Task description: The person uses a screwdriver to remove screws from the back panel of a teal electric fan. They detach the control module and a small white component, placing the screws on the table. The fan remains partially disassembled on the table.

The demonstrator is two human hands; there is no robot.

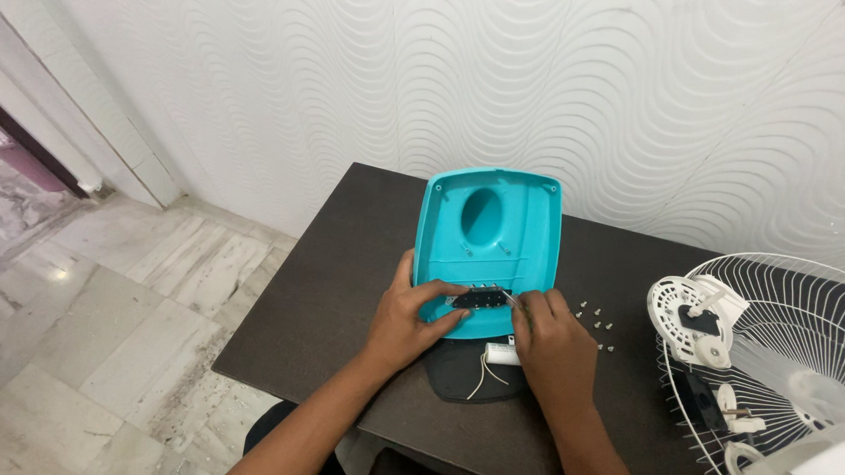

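A turquoise plastic fan base cover (493, 240) lies open side up on a dark table (336, 291), with an oval hole near its far end. My left hand (408, 317) grips its near left edge, and its fingers rest on a black switch block (477, 297) set at the near rim. My right hand (550, 340) pinches at the right end of that block, where thin wires come out. Below the cover a white capacitor (503, 354) with white wires lies on a black base plate (464, 375).
Several small screws (595, 323) are scattered on the table right of my right hand. Further right lie a white fan motor housing (693, 319) and a white wire fan guard (783, 372). A textured white wall stands behind; tiled floor lies left.
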